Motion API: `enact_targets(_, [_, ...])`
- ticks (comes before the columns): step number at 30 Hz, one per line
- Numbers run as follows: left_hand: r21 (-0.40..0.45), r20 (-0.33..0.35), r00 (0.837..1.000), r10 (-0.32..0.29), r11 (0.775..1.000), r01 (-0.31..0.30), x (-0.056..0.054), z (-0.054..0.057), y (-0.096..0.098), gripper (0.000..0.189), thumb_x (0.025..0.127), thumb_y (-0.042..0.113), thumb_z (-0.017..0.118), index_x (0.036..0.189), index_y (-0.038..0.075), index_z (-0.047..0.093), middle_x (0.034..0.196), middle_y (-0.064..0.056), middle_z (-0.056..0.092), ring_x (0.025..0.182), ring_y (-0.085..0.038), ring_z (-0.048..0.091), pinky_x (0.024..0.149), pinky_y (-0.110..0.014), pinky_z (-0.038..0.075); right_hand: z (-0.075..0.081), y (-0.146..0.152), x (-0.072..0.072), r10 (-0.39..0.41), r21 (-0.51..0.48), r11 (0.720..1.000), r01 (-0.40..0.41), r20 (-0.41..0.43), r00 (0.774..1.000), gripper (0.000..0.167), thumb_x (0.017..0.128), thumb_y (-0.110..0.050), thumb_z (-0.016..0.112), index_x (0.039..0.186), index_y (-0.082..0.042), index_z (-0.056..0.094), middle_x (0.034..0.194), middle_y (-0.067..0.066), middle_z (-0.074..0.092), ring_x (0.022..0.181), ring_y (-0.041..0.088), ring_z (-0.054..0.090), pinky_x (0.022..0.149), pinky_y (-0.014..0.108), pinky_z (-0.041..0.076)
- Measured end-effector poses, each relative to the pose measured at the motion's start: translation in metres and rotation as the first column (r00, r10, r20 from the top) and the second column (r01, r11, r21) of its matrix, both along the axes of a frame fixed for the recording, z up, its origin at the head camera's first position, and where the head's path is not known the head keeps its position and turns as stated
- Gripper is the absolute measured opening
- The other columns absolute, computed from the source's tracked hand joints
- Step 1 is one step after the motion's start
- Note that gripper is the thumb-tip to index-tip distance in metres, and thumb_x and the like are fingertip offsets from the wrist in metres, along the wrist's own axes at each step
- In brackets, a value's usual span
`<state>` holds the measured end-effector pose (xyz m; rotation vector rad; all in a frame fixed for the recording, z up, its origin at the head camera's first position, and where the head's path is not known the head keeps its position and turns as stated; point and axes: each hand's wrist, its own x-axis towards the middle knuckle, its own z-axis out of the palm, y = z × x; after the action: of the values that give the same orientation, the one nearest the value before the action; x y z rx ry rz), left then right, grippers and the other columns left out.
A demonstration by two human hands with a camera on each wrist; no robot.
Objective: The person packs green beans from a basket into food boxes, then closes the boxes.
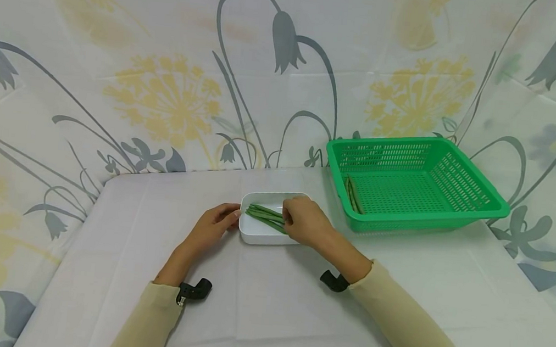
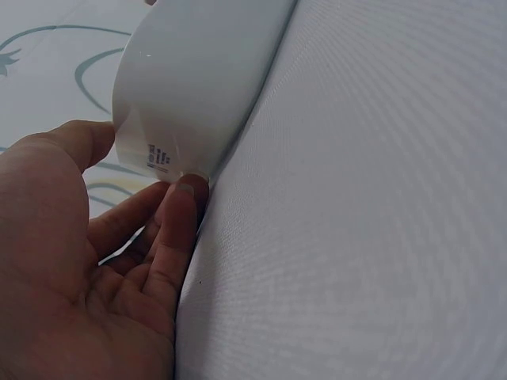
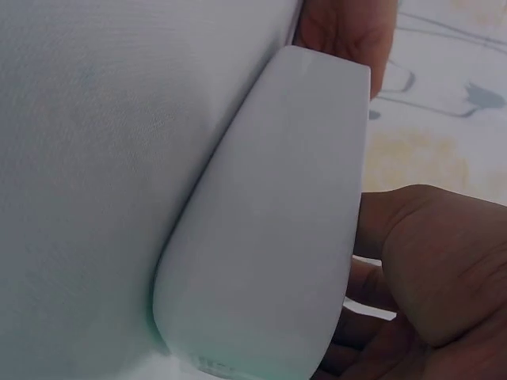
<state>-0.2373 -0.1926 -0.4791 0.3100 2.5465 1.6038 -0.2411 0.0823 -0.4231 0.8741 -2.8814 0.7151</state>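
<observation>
A white rectangular dish [image 1: 267, 239] stands on the cloth, with several green beans [image 1: 265, 216] lying lengthwise inside. My left hand [image 1: 212, 224] holds the dish's left end; in the left wrist view its thumb is at the rim and its fingertips are at the lower corner of the wall. Reaching over the dish's right side, my right hand [image 1: 306, 220] has its fingers curled around the right ends of the beans. From the right wrist, the dish's outer wall [image 3: 261, 222] hides the beans and the fingertips.
A green plastic basket [image 1: 422, 222] stands to the right and farther back, with a few green beans [image 1: 354, 195] along its left side. White cloth [image 1: 266, 305] covers the table. A flower-printed curtain [image 1: 178, 65] rises behind and at both sides.
</observation>
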Motion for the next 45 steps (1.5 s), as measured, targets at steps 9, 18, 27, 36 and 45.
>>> enact_targets(9, [0.000, -0.003, 1.000, -0.001, 1.000, 0.001, 0.000, -0.001, -0.001, 0.046, 0.112, 0.032, 0.057, 0.147, 0.002, 0.059, 0.127, -0.015, 0.072, 0.110, -0.024, 0.069, 0.093, -0.032, 0.056, -0.002, 0.000, -0.001, 0.000, -0.020, 1.000, 0.000, 0.007, 1.000, 0.021, 0.085, 0.010, 0.068, 0.077, -0.010, 0.064, 0.075, 0.000, 0.059, 0.071, 0.016, 0.052, 0.062, 0.029, 0.047])
enact_targets(18, [-0.006, -0.003, 1.000, 0.005, 1.000, -0.005, 0.000, -0.004, -0.002, 0.047, 0.112, 0.034, 0.057, 0.147, 0.003, 0.059, 0.127, -0.015, 0.072, 0.111, -0.025, 0.069, 0.094, -0.035, 0.056, -0.002, 0.001, -0.002, 0.004, -0.026, 1.000, -0.004, 0.023, 1.000, 0.022, 0.084, 0.009, 0.069, 0.076, -0.011, 0.063, 0.073, -0.001, 0.059, 0.070, 0.016, 0.052, 0.062, 0.029, 0.046])
enact_targets(27, [-0.006, -0.004, 1.000, 0.004, 1.000, -0.004, 0.000, -0.004, -0.002, 0.048, 0.112, 0.035, 0.057, 0.147, 0.003, 0.059, 0.126, -0.014, 0.072, 0.110, -0.025, 0.069, 0.095, -0.038, 0.056, 0.000, 0.002, -0.001, -0.005, -0.007, 1.000, 0.005, 0.030, 1.000, 0.021, 0.084, 0.008, 0.070, 0.077, -0.010, 0.063, 0.075, 0.000, 0.059, 0.071, 0.017, 0.052, 0.064, 0.030, 0.047])
enact_targets(36, [-0.003, 0.001, 1.000, -0.007, 1.000, 0.007, 0.001, 0.001, 0.000, 0.048, 0.112, 0.034, 0.056, 0.148, 0.002, 0.057, 0.130, -0.015, 0.071, 0.114, -0.026, 0.070, 0.096, -0.038, 0.056, 0.019, 0.012, -0.001, -0.007, -0.049, 0.999, 0.006, -0.028, 1.000, 0.015, 0.088, 0.000, 0.073, 0.080, -0.009, 0.065, 0.075, 0.001, 0.062, 0.071, 0.018, 0.056, 0.066, 0.033, 0.050])
enact_targets(45, [-0.008, 0.000, 1.000, -0.010, 1.000, 0.010, -0.001, 0.000, -0.001, 0.047, 0.112, 0.033, 0.056, 0.148, 0.002, 0.058, 0.129, -0.015, 0.071, 0.113, -0.026, 0.070, 0.095, -0.035, 0.056, 0.046, 0.032, -0.002, -0.051, -0.148, 0.988, 0.050, -0.002, 0.999, 0.003, 0.092, 0.000, 0.069, 0.089, -0.001, 0.068, 0.084, 0.008, 0.067, 0.079, 0.023, 0.061, 0.072, 0.038, 0.055])
